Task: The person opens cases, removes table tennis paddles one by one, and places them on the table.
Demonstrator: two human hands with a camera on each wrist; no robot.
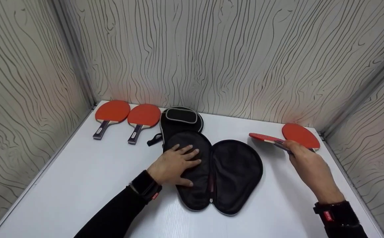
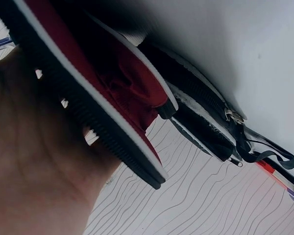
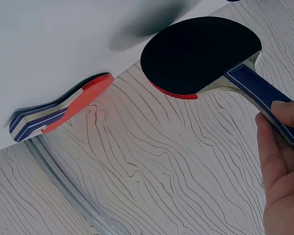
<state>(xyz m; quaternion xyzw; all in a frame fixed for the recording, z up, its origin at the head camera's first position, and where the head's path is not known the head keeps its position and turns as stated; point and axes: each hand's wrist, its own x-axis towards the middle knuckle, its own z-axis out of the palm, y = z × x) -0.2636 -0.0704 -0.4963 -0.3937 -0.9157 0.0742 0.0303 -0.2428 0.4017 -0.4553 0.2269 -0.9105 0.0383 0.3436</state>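
My left hand point(image 1: 173, 165) lies with spread fingers on the left half of an unzipped black paddle case point(image 1: 236, 175), laid out flat like a book. Red lining point(image 2: 132, 78) shows inside the case in the left wrist view. My right hand point(image 1: 311, 168) grips a table tennis paddle point(image 3: 201, 56) by its blue handle point(image 3: 259, 95), thumb on one side and fingers on the other. The paddle is raised off the table, red face up in the head view, its black underside showing in the right wrist view. Its blade points left toward the case.
Another red paddle point(image 1: 300, 135) lies at the back right corner, behind my right hand. Two more paddles, one far left point(image 1: 113, 110) and one beside it point(image 1: 144, 115), lie at the back left. A second black case point(image 1: 182, 115) with a strap lies partly under the opened one. Patterned walls point(image 1: 195, 59) enclose the table.
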